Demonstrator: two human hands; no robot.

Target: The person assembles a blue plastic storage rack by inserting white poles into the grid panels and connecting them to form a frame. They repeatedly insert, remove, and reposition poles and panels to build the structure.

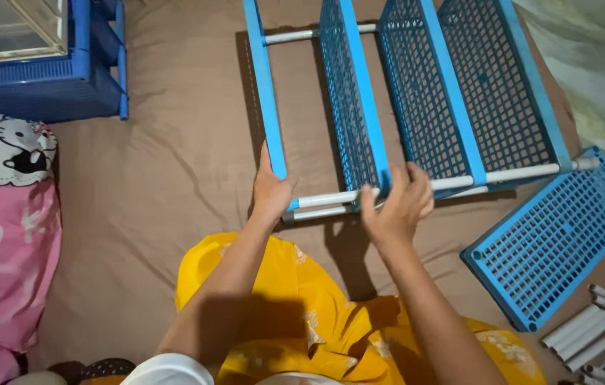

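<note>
A blue plastic rack [417, 93] with mesh shelves and white tube posts lies on its side on a brown bedsheet [174, 164]. My left hand [271, 191] grips the bottom corner of the rack's leftmost blue shelf. My right hand [397, 203] is closed over the second shelf's lower edge and the white tube [327, 199] that runs between the shelves. A loose blue mesh shelf [556, 242] lies flat to the right of the rack. Yellow patterned clothing [302, 314] covers my lap below both arms.
A bundle of loose white tubes [591, 335] lies at the lower right corner. A blue plastic drawer unit [53, 64] stands at the upper left. A pink and white cartoon-cat pillow [10, 207] lies along the left edge. Pale cloth [602, 64] sits at the upper right.
</note>
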